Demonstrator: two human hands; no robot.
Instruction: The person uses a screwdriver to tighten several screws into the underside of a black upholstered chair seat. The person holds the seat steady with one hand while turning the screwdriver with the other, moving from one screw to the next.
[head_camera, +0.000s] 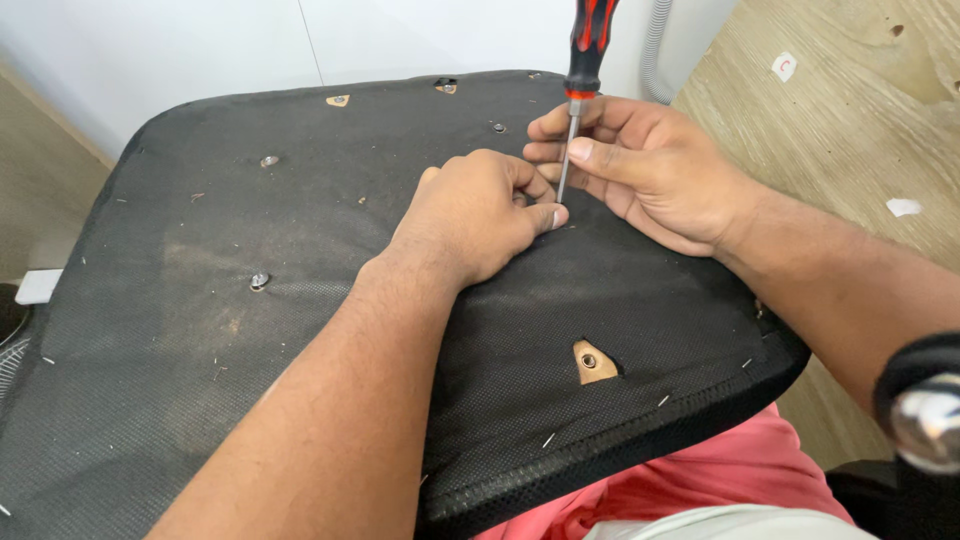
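A black fabric-covered seat base (250, 230) lies upside down in front of me, dusty and dotted with small staples. A screwdriver (585, 50) with a red and black handle stands upright on it. My right hand (650, 170) grips its metal shaft just below the handle, between thumb and fingers. My left hand (475, 215) is curled on the fabric, with thumb and forefinger pinched round the lower end of the shaft. The tip is hidden behind my left thumb.
Metal threaded inserts (259, 281) sit in the seat. One insert (589, 360) shows in a torn hole with bare wood, near the front edge. A wooden board (850, 110) lies at the right, a grey ribbed hose (655, 50) behind it. Pink cloth (720, 480) lies below the seat.
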